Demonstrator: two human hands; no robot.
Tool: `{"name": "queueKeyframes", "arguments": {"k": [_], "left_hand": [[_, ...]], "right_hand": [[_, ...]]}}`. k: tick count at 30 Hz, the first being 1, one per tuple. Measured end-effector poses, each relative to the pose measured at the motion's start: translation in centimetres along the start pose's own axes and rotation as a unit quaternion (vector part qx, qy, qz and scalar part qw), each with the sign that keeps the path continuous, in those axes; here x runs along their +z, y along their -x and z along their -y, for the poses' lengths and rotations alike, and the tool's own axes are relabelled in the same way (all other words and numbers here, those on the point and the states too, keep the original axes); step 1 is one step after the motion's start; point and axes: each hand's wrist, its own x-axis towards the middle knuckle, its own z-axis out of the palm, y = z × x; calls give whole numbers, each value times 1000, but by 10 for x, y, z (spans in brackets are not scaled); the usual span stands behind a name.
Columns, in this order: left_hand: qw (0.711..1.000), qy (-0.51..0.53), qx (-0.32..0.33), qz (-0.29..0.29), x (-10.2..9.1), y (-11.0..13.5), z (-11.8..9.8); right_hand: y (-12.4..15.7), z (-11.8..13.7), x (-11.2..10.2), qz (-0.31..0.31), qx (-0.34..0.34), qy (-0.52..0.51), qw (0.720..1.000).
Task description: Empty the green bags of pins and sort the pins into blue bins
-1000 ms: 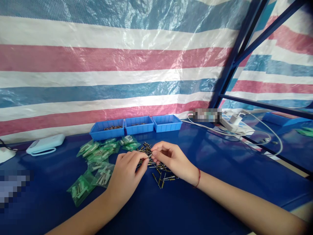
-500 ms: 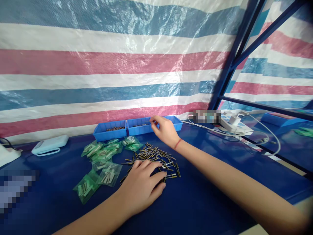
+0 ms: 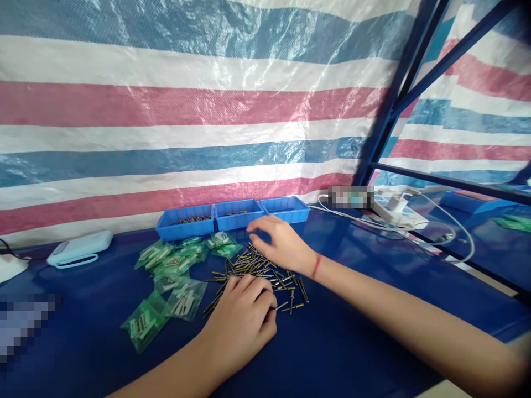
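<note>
A heap of small dark and brass pins (image 3: 253,268) lies on the blue table (image 3: 352,309). My left hand (image 3: 243,320) rests on the near edge of the heap, fingers curled onto some pins. Over the far side of the heap hovers my right hand (image 3: 280,243), palm down with its fingers spread and nothing visible in them. Several green plastic bags (image 3: 174,276) of pins lie to the left of the heap. Behind it stand three blue trays (image 3: 232,214) in a row; the left one and the middle one hold small parts.
A striped tarp hangs behind the table. A white device (image 3: 78,249) lies at the left. A power strip with a charger (image 3: 398,207) and white cables sits at the right, beside a blue metal frame (image 3: 381,132). Another blue tray (image 3: 473,200) stands beyond the frame.
My right hand reached from the heap to the middle tray, then came back down over the heap. My left hand slid toward me and curled its fingers on the pins.
</note>
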Motion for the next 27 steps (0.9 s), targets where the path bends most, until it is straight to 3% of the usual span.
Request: {"name": "queueKeyframes", "arguments": {"k": [5, 12, 16, 19, 22, 27], "left_hand": [[998, 38, -41, 2, 1, -3, 5], [997, 21, -71, 21, 1, -5, 8], [997, 26, -77, 9, 0, -6, 9], [991, 57, -120, -33, -1, -8, 12], [978, 93, -172, -71, -4, -10, 15], [965, 130, -211, -87, -6, -11, 17]], "right_hand": [[37, 15, -12, 43, 66, -97, 992], [43, 19, -17, 99, 65, -111, 987], [46, 20, -21, 93, 64, -116, 987], [49, 21, -21, 79, 78, -131, 985], [50, 22, -19, 72, 102, -186, 975], [51, 23, -14, 56, 138, -269, 952]]}}
